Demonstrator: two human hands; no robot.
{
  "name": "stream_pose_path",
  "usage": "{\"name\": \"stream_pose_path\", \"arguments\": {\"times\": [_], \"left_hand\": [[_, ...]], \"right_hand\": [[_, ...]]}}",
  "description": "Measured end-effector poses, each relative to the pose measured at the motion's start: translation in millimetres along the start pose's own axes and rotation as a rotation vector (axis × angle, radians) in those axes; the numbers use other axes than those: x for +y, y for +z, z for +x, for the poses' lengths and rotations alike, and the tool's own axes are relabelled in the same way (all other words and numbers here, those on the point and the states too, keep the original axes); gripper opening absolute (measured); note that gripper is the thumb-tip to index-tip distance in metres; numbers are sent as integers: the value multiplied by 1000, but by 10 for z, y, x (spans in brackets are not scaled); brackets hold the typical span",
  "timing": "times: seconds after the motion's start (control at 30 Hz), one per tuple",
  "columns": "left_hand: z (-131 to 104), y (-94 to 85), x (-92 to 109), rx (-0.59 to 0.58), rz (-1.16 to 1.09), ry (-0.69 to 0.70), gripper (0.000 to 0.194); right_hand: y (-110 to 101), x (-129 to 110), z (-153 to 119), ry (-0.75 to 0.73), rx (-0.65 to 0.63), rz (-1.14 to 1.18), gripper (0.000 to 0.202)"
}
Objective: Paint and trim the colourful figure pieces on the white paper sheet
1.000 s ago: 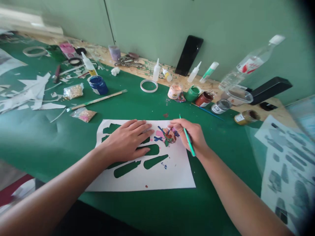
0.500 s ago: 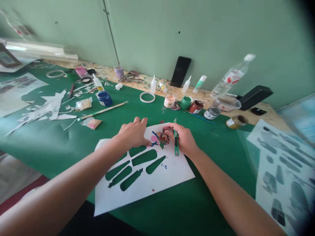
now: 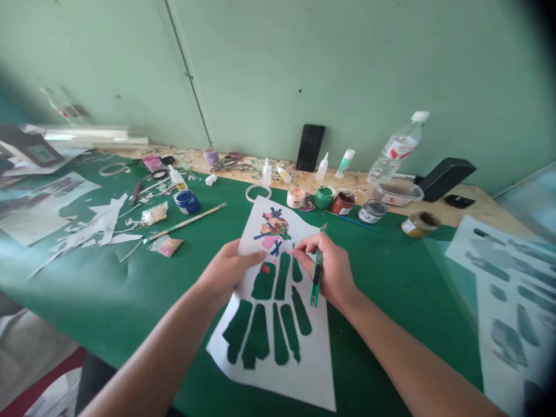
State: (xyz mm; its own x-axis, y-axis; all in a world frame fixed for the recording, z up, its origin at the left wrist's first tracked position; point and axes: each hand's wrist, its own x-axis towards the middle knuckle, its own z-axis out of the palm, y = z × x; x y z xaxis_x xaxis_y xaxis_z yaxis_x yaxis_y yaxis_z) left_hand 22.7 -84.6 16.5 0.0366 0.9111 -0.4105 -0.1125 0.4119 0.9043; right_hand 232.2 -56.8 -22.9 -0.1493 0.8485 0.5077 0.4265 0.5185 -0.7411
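Note:
A white paper sheet (image 3: 317, 359) with several long cut-out openings is held up off the green table cover. Small painted paper pieces (image 3: 275, 227) in pink, blue, brown and green lie in a cluster on its far part. My left hand (image 3: 232, 265) grips the sheet's left edge, thumb on top and fingers underneath. My right hand (image 3: 328, 263) is closed round a green utility knife (image 3: 317, 281), its tip pointing away from me. The thumb and forefinger of that hand meet at the sheet's right edge; whether they pinch it I cannot tell.
Beyond the sheet stand paint jars (image 3: 344, 202), a white tape ring (image 3: 258, 193), small glue bottles (image 3: 322, 167) and a plastic bottle (image 3: 397, 147). A long brush (image 3: 186, 223), a blue paint jar (image 3: 187, 201) and paper scraps (image 3: 102, 223) lie left. Printed sheets (image 3: 499, 278) lie right.
The sheet has been turned and its far end lifted. My left hand has moved from above the painted pieces to the sheet's left edge. The utility knife stays in my right hand.

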Motion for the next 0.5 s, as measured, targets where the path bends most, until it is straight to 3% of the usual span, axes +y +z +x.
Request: {"name": "stream_pose_path", "arguments": {"times": [0.2,0.37,0.5], "left_hand": [[-6,238,-197,-37,-185,4,31],[22,324,-262,-28,-232,2,29],[28,408,-290,1,-336,-9,30]], "right_hand": [[18,-62,-29,45,45,121,32],[-14,-99,-2,274,-76,353,39],[10,-69,11,313,-139,439,41]]}}
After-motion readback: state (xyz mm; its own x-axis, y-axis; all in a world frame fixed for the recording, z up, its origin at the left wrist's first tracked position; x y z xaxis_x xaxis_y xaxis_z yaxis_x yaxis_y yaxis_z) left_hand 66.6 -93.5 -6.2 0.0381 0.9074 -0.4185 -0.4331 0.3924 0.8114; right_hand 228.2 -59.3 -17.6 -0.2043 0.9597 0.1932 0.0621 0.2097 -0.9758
